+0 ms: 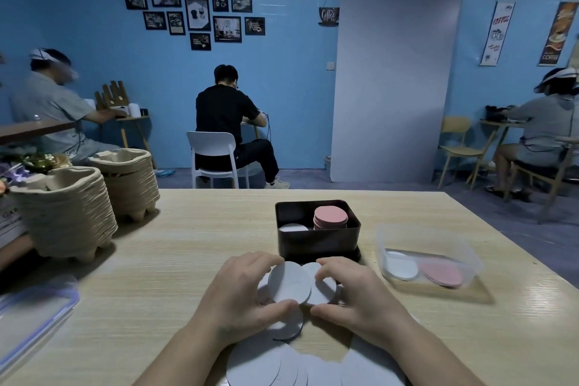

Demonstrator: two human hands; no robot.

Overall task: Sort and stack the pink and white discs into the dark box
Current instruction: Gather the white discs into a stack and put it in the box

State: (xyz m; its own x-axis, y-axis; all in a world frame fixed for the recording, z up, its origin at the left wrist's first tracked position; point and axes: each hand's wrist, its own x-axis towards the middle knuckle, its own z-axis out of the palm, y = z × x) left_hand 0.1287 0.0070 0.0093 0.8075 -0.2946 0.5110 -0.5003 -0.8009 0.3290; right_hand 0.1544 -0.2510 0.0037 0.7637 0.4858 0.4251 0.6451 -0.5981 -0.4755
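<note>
The dark box [318, 244] stands on the table in front of me. Inside it a tall stack of pink discs [331, 217] sits on the right and a low white disc [293, 227] lies on the left. Just before the box, my left hand [241, 294] pinches a white disc [289, 283] between thumb and fingers. My right hand [357, 294] grips another white disc [322, 290] that overlaps it. More loose white discs [282, 367] lie spread on the table under my wrists, near the front edge.
A clear plastic tub [429, 263] to the right holds white and pink discs. Two stacks of pulp cup trays [65, 216] stand at the left. A clear lid with a blue rim [34, 316] lies at the near left. People sit at tables behind.
</note>
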